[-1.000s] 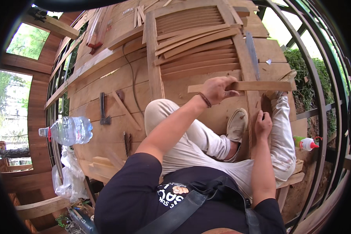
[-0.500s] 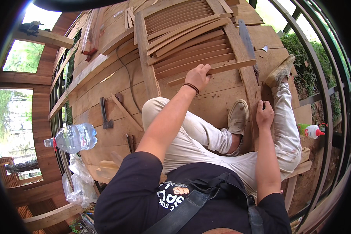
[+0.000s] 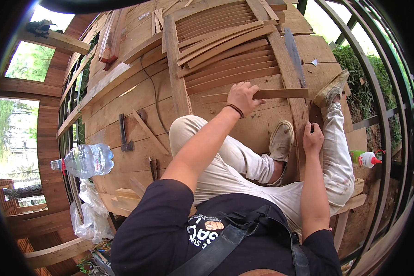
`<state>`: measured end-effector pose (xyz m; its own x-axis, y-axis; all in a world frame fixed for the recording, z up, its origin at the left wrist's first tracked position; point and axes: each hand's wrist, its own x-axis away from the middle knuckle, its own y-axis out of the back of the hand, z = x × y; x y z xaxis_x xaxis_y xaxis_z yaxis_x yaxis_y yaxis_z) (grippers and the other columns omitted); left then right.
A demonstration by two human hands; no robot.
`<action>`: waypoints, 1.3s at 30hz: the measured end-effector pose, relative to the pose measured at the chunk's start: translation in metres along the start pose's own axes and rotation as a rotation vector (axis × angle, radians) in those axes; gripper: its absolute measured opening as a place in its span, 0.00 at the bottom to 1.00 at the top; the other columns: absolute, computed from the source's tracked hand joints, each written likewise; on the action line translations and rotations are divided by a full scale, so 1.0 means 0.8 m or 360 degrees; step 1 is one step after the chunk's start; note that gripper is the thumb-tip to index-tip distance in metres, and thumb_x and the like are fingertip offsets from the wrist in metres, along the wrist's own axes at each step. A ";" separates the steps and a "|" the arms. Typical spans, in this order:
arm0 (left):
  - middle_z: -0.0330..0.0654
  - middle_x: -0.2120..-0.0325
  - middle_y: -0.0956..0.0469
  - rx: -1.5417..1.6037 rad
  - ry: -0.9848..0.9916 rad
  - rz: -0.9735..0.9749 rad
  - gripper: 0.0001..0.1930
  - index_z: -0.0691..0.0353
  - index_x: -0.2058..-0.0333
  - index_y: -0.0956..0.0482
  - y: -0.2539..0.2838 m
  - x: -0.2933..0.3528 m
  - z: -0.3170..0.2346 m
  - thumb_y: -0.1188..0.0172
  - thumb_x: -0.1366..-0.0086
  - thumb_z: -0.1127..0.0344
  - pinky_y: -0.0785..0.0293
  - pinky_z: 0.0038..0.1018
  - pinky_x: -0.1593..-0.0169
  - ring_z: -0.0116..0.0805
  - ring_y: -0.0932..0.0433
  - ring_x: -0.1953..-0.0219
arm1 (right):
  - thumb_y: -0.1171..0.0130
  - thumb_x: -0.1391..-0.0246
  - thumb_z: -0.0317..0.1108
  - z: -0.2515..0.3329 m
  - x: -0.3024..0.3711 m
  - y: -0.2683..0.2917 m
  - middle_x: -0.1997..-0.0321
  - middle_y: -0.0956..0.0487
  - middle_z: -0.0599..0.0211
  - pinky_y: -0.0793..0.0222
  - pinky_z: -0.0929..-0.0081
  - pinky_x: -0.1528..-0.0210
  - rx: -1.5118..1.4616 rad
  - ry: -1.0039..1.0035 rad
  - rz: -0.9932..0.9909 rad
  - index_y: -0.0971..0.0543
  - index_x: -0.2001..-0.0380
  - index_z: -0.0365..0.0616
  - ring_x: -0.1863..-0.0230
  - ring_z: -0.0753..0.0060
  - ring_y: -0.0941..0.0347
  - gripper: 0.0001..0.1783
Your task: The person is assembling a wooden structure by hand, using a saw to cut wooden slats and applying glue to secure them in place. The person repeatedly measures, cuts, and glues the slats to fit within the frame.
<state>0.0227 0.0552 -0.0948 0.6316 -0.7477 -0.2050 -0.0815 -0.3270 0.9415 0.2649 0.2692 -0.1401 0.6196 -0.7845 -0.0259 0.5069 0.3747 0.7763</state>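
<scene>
A thin wooden slat [image 3: 283, 93] lies across the lower opening of a louvered wooden frame [image 3: 175, 69]. My left hand [image 3: 242, 98] grips this slat near its middle, fingers wrapped over it. Its right end overlaps the frame's right side piece. Beyond it, several fitted slats [image 3: 234, 76] span the frame, and some loose slats [image 3: 225, 46] are stacked slantwise on top. My right hand [image 3: 313, 136] rests at the lower part of the right side piece, its fingers curled together. Whatever those fingers hold, if anything, is hidden.
A handsaw [image 3: 293, 53] lies along the frame's right. On the left are a hammer-like tool [image 3: 124, 133], a wood strip [image 3: 150, 132], a cable [image 3: 152, 87] and a big plastic bottle [image 3: 89, 160]. A glue bottle [image 3: 366, 158] sits right, near metal railings [image 3: 375, 78].
My left hand has brought the slat nearer to me and slightly right, leaving a wider gap below the fitted slats. My right hand stays at the side piece.
</scene>
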 end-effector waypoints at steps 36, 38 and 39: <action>0.46 0.59 0.16 -0.0205 0.0330 0.0340 0.18 0.53 0.56 0.16 -0.002 -0.013 0.062 0.27 0.44 0.57 0.22 0.45 0.49 0.48 0.18 0.52 | 0.45 0.34 0.46 -0.003 -0.001 0.000 0.63 0.19 0.40 0.29 0.49 0.55 -0.0025 0.0028 -0.0021 0.21 0.64 0.36 0.58 0.35 0.23 0.21; 0.46 0.59 0.16 -0.0223 0.0306 0.0306 0.19 0.53 0.56 0.16 -0.006 -0.012 0.066 0.26 0.46 0.55 0.22 0.45 0.50 0.48 0.18 0.52 | 0.45 0.34 0.47 0.001 0.001 0.001 0.63 0.19 0.40 0.29 0.49 0.55 -0.0059 0.0033 -0.0026 0.21 0.64 0.36 0.58 0.34 0.23 0.21; 0.46 0.59 0.16 -0.0231 0.0295 0.0289 0.20 0.54 0.57 0.16 -0.009 -0.010 0.068 0.25 0.46 0.54 0.22 0.45 0.50 0.48 0.18 0.52 | 0.45 0.34 0.47 0.001 0.001 0.001 0.64 0.19 0.40 0.29 0.49 0.55 -0.0056 0.0027 -0.0017 0.21 0.64 0.36 0.58 0.35 0.23 0.21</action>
<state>-0.0240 0.0322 -0.1148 0.7477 -0.6639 0.0101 -0.1033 -0.1014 0.9895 0.2654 0.2685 -0.1393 0.6241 -0.7801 -0.0452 0.5342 0.3838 0.7532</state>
